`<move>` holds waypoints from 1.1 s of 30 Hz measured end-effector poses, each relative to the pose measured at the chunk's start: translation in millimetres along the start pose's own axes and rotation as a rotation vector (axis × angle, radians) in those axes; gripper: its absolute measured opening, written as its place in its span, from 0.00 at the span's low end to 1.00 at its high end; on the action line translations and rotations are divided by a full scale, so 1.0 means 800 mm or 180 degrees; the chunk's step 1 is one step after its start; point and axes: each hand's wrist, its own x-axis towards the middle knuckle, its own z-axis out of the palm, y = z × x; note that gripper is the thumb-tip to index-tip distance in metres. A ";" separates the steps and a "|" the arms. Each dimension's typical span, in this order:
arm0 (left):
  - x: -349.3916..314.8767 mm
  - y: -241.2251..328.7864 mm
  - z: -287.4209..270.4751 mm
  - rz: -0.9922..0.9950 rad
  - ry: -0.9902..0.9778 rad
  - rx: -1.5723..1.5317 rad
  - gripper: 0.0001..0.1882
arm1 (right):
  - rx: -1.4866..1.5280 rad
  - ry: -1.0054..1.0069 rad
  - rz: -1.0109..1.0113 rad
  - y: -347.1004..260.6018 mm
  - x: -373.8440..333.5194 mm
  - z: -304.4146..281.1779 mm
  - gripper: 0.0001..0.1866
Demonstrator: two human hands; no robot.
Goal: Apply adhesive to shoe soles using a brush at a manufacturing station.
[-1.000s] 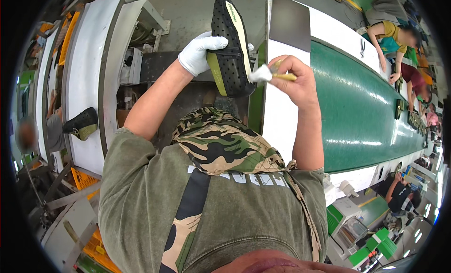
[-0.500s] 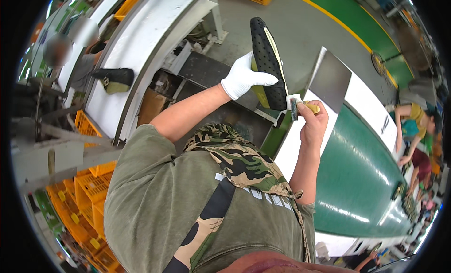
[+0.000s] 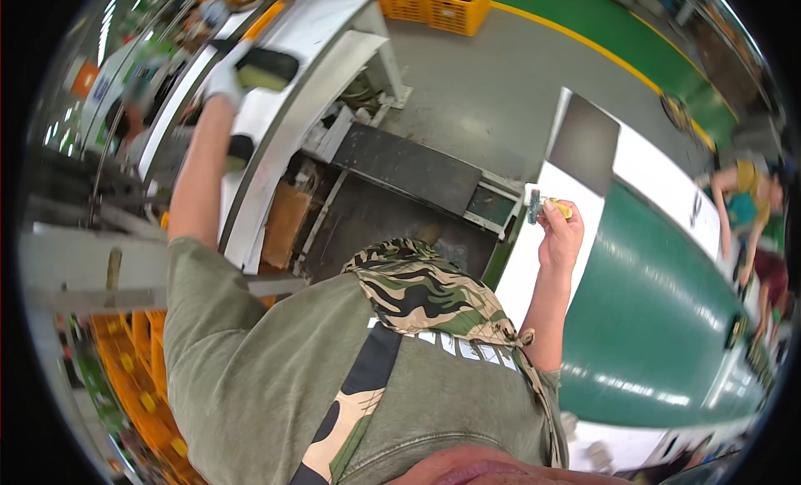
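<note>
Shoe (image 3: 271, 66), one: over the white bench (image 3: 327, 24) at left, motion-blurred, one end covered by the white-gloved left hand (image 3: 224, 81), itself smeared; whether that hand grips cannot be told. Second shoe (image 3: 241, 149): nearer on the bench, partly hidden behind the forearm (image 3: 197, 184). Bench's inner edge runs just beside both; grey floor (image 3: 484, 93) stretches wide between bench and white-edged table (image 3: 524, 272). First shoe: dark upper, olive-green lower part. Bare right hand (image 3: 561, 236): pinched around a yellow-handled brush (image 3: 535, 208), near the table's edge.
</note>
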 end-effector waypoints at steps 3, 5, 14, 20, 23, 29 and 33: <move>0.061 0.021 -0.103 -0.1268 -0.1487 0.0497 0.31 | 0.0115 0.0559 0.0131 0.005 -0.020 -0.057 0.09; 0.071 0.023 -0.151 -0.1701 -0.1813 0.0708 0.34 | 0.0446 0.0922 0.0148 0.002 -0.035 -0.083 0.10; 0.046 0.013 -0.086 0.0769 0.1782 0.4384 0.25 | 0.0957 0.2462 -0.0134 0.012 -0.190 -0.203 0.08; 0.103 -0.110 0.168 0.3250 0.0400 0.4917 0.20 | 0.1357 0.3200 -0.0292 0.055 -0.298 -0.222 0.08; 0.012 -0.296 0.289 0.1754 -0.1777 0.4295 0.25 | 0.1351 0.3670 -0.0454 0.071 -0.351 -0.217 0.08; -0.193 -0.515 0.398 0.0448 -0.4798 0.3492 0.29 | 0.1480 0.4474 -0.0597 0.092 -0.450 -0.201 0.09; -0.391 -0.564 0.419 0.0078 -0.6205 0.4216 0.31 | 0.1574 0.5538 -0.0760 0.112 -0.522 -0.172 0.10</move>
